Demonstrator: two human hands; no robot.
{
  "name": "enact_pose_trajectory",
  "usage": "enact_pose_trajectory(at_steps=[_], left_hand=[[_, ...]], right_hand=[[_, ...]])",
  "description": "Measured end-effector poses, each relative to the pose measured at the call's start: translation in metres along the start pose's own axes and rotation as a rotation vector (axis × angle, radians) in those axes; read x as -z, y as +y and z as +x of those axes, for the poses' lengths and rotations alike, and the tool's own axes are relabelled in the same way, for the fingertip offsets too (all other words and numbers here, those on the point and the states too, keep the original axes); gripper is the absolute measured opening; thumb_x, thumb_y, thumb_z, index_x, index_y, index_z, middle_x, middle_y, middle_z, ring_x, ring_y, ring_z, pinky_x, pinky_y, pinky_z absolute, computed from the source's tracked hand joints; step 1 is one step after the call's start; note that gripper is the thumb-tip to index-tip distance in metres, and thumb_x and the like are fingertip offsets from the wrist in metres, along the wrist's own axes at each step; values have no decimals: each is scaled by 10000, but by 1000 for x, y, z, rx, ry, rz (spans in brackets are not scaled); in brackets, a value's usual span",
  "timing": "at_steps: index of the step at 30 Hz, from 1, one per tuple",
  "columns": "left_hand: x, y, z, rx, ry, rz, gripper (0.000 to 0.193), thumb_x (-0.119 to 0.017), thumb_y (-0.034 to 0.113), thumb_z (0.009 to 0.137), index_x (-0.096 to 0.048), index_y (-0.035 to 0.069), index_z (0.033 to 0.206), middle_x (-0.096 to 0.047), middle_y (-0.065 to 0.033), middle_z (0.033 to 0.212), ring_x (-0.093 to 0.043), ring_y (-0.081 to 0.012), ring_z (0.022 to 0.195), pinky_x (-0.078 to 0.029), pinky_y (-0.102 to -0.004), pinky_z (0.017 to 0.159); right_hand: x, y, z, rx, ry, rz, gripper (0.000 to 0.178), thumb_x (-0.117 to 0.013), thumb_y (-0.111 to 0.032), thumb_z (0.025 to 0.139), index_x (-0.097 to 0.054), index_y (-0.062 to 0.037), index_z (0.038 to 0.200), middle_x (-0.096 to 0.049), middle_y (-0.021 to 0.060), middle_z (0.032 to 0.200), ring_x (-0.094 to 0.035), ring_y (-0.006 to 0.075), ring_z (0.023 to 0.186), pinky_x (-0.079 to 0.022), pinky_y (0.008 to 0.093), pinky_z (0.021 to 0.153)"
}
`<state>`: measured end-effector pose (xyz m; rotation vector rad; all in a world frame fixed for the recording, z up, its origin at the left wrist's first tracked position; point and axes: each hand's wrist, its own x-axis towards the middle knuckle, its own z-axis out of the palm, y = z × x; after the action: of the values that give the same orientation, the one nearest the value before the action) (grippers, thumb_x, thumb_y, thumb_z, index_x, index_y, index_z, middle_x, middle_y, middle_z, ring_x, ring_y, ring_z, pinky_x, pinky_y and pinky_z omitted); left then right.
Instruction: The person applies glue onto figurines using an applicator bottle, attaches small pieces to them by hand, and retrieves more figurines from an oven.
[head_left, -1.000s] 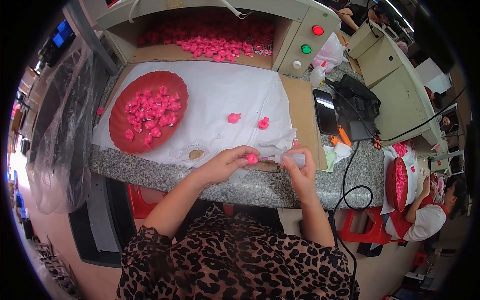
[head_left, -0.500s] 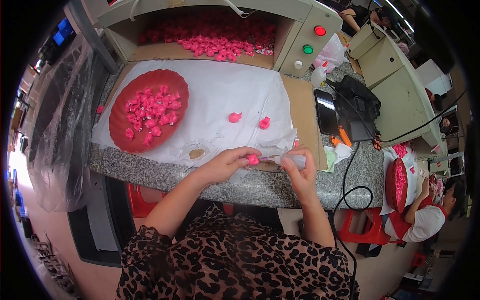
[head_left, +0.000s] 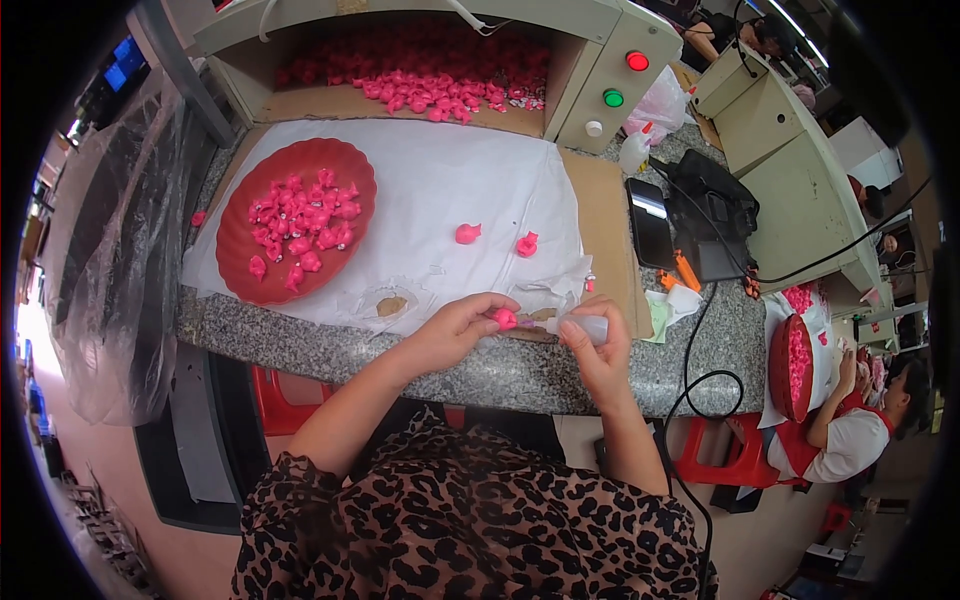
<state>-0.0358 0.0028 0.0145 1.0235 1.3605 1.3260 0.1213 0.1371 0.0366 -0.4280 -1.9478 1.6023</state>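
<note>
My left hand (head_left: 458,330) pinches a small pink piece (head_left: 505,319) over the front edge of the granite counter (head_left: 330,350). My right hand (head_left: 598,350) grips a small white squeeze bottle (head_left: 582,325) with its tip pointed left, close to the pink piece. Two more pink pieces (head_left: 467,234) (head_left: 526,244) lie on the white paper sheet (head_left: 470,180) just beyond my hands. A red round tray (head_left: 240,240) with several pink pieces sits at the left of the sheet.
An open box (head_left: 420,80) at the back holds many pink pieces, with red and green buttons (head_left: 624,78) on its right side. A phone (head_left: 650,222), black pouch (head_left: 715,215) and cables lie right. Another person (head_left: 850,430) works at lower right. A plastic bag (head_left: 110,250) hangs left.
</note>
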Motion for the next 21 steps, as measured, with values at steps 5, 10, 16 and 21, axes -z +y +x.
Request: enact_pose_trajectory(at_steps=[5, 10, 16, 21], left_hand=[[-2, -2, 0, -28, 39, -6, 273, -427, -1, 824, -454, 5, 1095, -512, -76, 1016, -488, -132, 965, -389, -254, 831], [-4, -4, -1, -26, 62, -29, 259, -430, 6, 828, -455, 3, 1086, -521, -82, 1010, -500, -140, 961, -392, -252, 830], [-7, -6, -1, -66, 96, -39, 247, -440, 13, 832, -453, 4, 1079, -526, -84, 1011, -505, -143, 964, -394, -252, 830], [-8, -10, -2, -69, 126, -45, 233, -443, 15, 835, -453, 3, 1067, -526, -82, 1002, -503, -143, 968, -394, -255, 835]], right_hand=[[-1, -1, -1, -13, 35, 26, 162, -574, -92, 784, -443, -8, 831, -466, 57, 786, -474, 111, 684, -386, 225, 612], [-1, 1, -5, 28, 25, -32, 167, -576, -93, 783, -446, -4, 838, -470, 63, 784, -469, 113, 681, -381, 223, 610], [-1, 8, -9, 70, 61, -86, 160, -569, -83, 785, -444, 2, 840, -473, 72, 787, -466, 119, 670, -380, 222, 603], [-7, 6, -12, 46, 88, -24, 158, -567, -71, 784, -443, 7, 842, -473, 76, 787, -471, 115, 664, -385, 217, 601]])
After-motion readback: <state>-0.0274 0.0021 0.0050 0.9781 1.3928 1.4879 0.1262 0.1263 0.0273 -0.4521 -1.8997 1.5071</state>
